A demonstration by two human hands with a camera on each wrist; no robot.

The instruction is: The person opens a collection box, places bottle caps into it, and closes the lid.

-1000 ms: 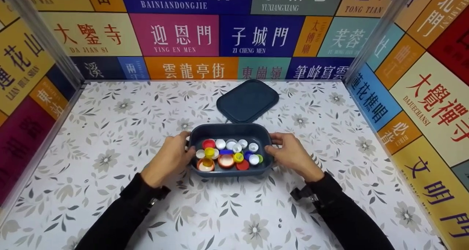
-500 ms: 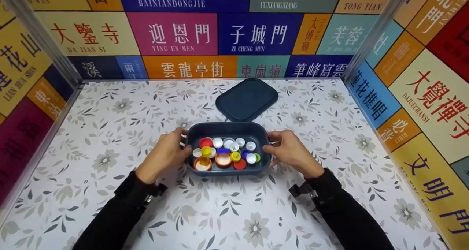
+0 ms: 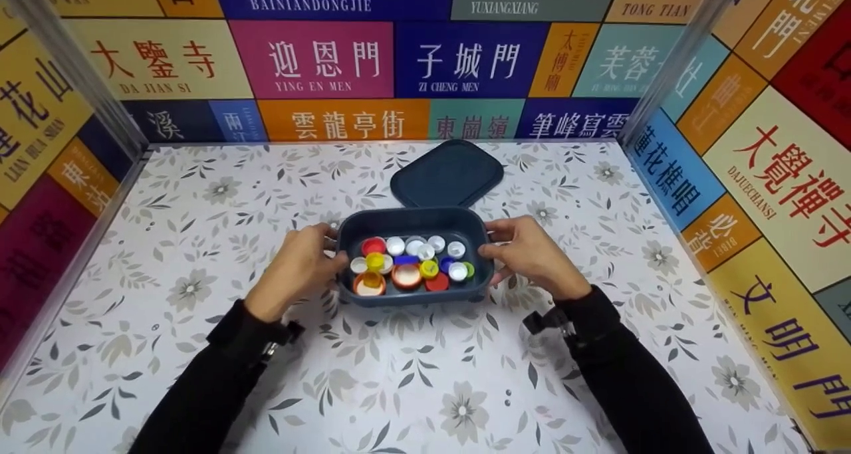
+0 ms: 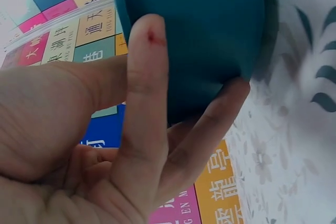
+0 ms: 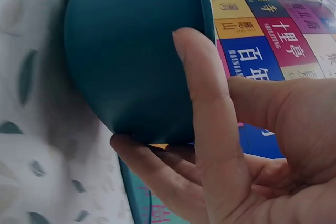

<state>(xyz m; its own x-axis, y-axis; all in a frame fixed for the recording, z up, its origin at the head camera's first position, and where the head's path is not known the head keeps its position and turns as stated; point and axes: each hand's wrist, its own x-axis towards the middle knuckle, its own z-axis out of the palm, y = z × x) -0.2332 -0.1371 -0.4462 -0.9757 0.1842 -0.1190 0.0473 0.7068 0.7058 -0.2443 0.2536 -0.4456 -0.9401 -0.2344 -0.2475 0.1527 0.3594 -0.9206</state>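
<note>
A dark blue rectangular box (image 3: 412,220) holds several plastic bottle caps in white, red, yellow, blue, green and orange; an orange-rimmed cap (image 3: 407,276) lies near their middle. My left hand (image 3: 296,268) grips the box's left end, and my right hand (image 3: 532,251) grips its right end, each thumb at the rim. In the left wrist view, fingers press the outer wall of the box (image 4: 210,35). The right wrist view shows the same kind of hold on the opposite wall (image 5: 131,61). Whether the base touches the table cannot be told.
Behind the box lies a matching dark blue lid (image 3: 449,171), its near corner hidden by the box. A floral-patterned tabletop (image 3: 199,241) spreads around. Upright panels with colourful lettering (image 3: 312,58) enclose the back and both sides.
Both hands have carried the box slightly left, then away from me, so that it now covers the lid's near corner. The caps remain inside, and the lid stays on the table.
</note>
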